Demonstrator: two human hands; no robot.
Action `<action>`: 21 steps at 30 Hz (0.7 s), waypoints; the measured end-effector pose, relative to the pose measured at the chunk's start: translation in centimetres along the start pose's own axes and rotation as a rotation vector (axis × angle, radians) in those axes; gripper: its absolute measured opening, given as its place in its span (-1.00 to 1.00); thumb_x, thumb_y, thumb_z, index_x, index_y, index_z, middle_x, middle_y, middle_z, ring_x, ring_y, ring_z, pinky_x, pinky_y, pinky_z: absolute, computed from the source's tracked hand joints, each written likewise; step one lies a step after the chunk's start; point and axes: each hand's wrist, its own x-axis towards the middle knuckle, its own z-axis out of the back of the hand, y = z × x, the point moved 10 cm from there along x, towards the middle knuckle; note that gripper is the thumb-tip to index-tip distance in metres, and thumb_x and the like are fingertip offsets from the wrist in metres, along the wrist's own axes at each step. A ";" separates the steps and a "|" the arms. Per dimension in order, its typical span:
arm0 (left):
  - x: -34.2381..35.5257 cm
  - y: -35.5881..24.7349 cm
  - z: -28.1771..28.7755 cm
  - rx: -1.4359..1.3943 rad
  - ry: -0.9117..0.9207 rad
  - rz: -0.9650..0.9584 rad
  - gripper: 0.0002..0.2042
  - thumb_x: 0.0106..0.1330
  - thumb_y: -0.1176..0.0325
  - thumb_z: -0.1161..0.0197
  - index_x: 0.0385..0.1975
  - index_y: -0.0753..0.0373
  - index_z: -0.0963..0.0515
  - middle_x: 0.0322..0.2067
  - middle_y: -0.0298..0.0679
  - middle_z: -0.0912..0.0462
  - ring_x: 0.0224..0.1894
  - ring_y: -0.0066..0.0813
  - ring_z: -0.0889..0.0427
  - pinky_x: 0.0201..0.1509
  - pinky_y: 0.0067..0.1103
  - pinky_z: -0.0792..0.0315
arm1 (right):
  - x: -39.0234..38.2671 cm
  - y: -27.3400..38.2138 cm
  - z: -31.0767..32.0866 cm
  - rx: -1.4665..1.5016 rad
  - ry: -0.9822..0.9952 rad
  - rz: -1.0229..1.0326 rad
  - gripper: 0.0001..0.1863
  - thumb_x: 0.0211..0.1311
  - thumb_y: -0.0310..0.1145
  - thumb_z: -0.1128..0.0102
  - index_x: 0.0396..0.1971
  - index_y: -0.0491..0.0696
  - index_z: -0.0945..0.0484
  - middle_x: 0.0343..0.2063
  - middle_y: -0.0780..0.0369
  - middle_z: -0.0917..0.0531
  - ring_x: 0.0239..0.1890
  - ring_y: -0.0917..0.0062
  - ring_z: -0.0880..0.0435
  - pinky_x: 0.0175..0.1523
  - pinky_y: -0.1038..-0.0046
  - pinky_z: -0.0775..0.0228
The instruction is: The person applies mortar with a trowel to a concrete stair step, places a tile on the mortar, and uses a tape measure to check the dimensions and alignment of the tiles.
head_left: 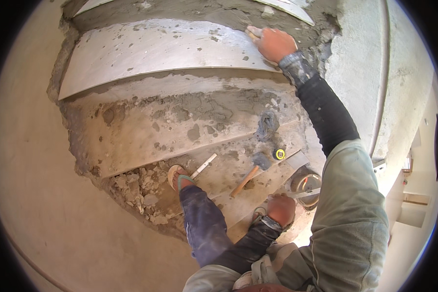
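At the upper right, my right hand [276,45] closes round the wooden handle of a trowel [252,34], over grey wet mortar [204,15] spread on a stair step. The trowel's blade is hard to make out against the mortar. Just below lies a pale tile slab [151,48] spotted with mortar. Low in the view, my left hand [281,210] is closed on a flat pale strip [304,193], which reaches over a round bucket [297,182]. The kind of strip cannot be made out.
A mallet [261,161], a yellow-black tape measure [279,154] and a crumpled grey rag [267,125] lie on the lower steps. A white strip [203,166] lies beside my sandalled foot [179,177]. Broken rubble [143,192] fills the left; a wall [357,73] borders the right.
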 end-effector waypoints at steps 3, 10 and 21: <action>-0.2 0.1 0.0 -0.027 0.048 -0.004 -0.76 -0.09 0.20 -0.35 -0.44 0.16 -0.59 -0.42 -0.17 -0.59 -0.32 -0.18 -0.59 -0.20 -0.23 -0.40 | -2.9 -3.8 0.1 -0.038 0.067 -0.091 -0.57 0.20 -0.02 -0.09 -0.27 -0.14 -0.60 -0.36 0.00 -0.67 -0.27 0.10 -0.66 -0.15 0.14 -0.49; -1.5 -1.0 -0.1 -0.017 0.024 -0.028 -0.89 -0.02 0.34 -0.20 -0.57 0.18 -0.64 -0.47 -0.15 -0.64 -0.33 -0.17 -0.64 -0.26 -0.29 -0.42 | -10.0 -8.6 3.4 -0.145 -0.027 -0.082 -0.68 0.21 -0.14 -0.08 -0.05 0.21 -0.61 -0.45 0.10 -0.67 -0.36 0.22 -0.67 -0.22 0.22 -0.51; -2.4 -1.5 -4.7 0.023 0.147 -0.020 -0.69 -0.13 0.15 -0.41 -0.41 0.15 -0.60 -0.32 -0.15 -0.61 -0.23 -0.16 -0.60 -0.14 -0.23 -0.42 | -16.0 -8.9 5.6 -0.199 -0.111 -0.112 -0.61 0.19 -0.19 -0.11 0.06 0.36 -0.55 -0.54 0.15 -0.65 -0.55 0.31 -0.64 -0.45 0.29 -0.50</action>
